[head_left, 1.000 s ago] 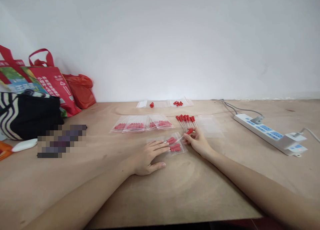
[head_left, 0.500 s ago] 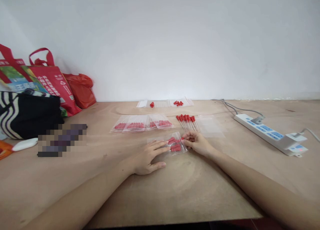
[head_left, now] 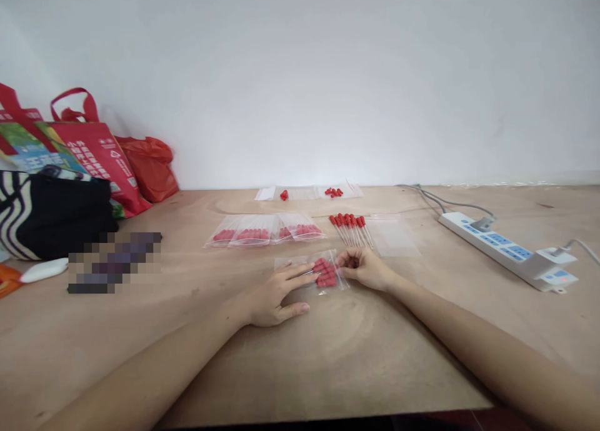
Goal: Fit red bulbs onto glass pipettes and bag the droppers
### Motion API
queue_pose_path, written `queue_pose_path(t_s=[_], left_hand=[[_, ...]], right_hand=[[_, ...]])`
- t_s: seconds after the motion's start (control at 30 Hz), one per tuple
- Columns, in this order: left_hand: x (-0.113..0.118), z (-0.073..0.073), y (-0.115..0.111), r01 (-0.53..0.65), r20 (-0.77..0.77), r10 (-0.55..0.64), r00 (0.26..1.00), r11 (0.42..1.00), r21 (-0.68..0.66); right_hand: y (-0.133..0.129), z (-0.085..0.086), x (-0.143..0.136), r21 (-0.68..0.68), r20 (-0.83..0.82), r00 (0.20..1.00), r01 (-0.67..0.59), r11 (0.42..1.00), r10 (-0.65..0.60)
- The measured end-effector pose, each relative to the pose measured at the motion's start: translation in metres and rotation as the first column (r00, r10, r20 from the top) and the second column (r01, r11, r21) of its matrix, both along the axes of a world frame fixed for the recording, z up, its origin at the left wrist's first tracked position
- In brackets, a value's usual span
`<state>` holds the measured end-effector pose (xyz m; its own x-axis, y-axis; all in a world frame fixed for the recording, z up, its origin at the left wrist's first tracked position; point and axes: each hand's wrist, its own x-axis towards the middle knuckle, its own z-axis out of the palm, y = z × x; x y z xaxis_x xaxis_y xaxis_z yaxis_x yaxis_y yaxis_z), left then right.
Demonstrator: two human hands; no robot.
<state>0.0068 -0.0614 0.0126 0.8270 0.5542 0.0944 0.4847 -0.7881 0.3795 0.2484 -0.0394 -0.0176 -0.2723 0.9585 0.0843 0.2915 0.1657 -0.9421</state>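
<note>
A clear zip bag [head_left: 307, 287] lies flat in front of me, with several pieces with red bulb-shaped heads [head_left: 325, 273] inside; a thin metallic-looking stem shows among them. My left hand [head_left: 279, 293] rests on the bag's left part, fingers stretched out and thumb apart. At the bag's right edge, by its mouth, my right hand [head_left: 360, 267] has its fingers curled, thumb and forefinger pinching the bag's edge. Just beyond that hand lies a row of pale thin sticks with red bulb heads [head_left: 350, 228], like droppers.
Several filled zip bags [head_left: 265, 231] overlap at back left. A flat clear bag [head_left: 394, 234] lies at right. Near the wall are more bags with red pieces [head_left: 334, 192]. A power strip [head_left: 497, 243] with cables stands right; shopping bags [head_left: 100, 156] and a black striped bag [head_left: 60, 212] are left.
The red head between my right fingertips has gone into the bag, and the red pieces inside sit closer together. My left hand has stayed almost in place.
</note>
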Motion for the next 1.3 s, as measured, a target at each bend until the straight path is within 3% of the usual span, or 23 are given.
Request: queue_pose_path(t_s=[0.17, 0.33, 0.5, 0.67, 0.8, 1.0, 1.17, 1.23, 1.3], left_hand=[[0.000, 0.001, -0.001, -0.016, 0.009, 0.016, 1.000, 1.000, -0.008], [0.001, 0.003, -0.001, 0.002, 0.020, -0.001, 1.000, 1.000, -0.014], [0.001, 0.002, -0.001, -0.008, 0.004, 0.008, 1.000, 1.000, -0.011], [0.000, 0.001, -0.001, -0.026, -0.012, 0.026, 1.000, 1.000, -0.001], [0.001, 0.002, -0.002, -0.016, 0.031, 0.015, 0.999, 0.999, 0.032], [0.003, 0.001, 0.000, -0.093, 0.302, 0.078, 0.950, 0.995, 0.036], [-0.001, 0.000, 0.011, -0.258, 0.411, 0.274, 0.869, 0.961, -0.094], [-0.004, 0.001, 0.016, -0.252, 0.399, 0.337, 0.852, 0.935, -0.252], [-0.006, 0.004, 0.019, -0.177, 0.378, 0.383, 0.843, 0.861, -0.477]], right_hand=[[-0.002, 0.001, -0.003, 0.001, -0.008, 1.000, -0.010, 1.000, 0.010], [-0.009, 0.013, -0.007, -0.054, -0.016, 0.989, -0.149, 0.987, 0.148], [-0.011, 0.019, -0.006, -0.110, 0.003, 1.000, 0.013, 0.994, -0.013], [-0.011, 0.013, -0.007, -0.156, -0.026, 1.000, 0.002, 0.988, -0.007], [-0.013, 0.016, -0.010, -0.194, -0.191, 0.981, -0.009, 0.981, -0.029], [-0.009, 0.018, -0.015, -0.227, -0.426, 0.905, -0.110, 0.968, 0.003], [-0.004, 0.025, -0.023, -0.187, -0.428, 0.893, -0.235, 0.954, 0.137], [-0.003, 0.031, -0.029, -0.170, -0.417, 0.888, -0.285, 0.943, 0.193], [-0.001, 0.036, -0.038, -0.132, -0.398, 0.889, -0.300, 0.945, 0.227]])
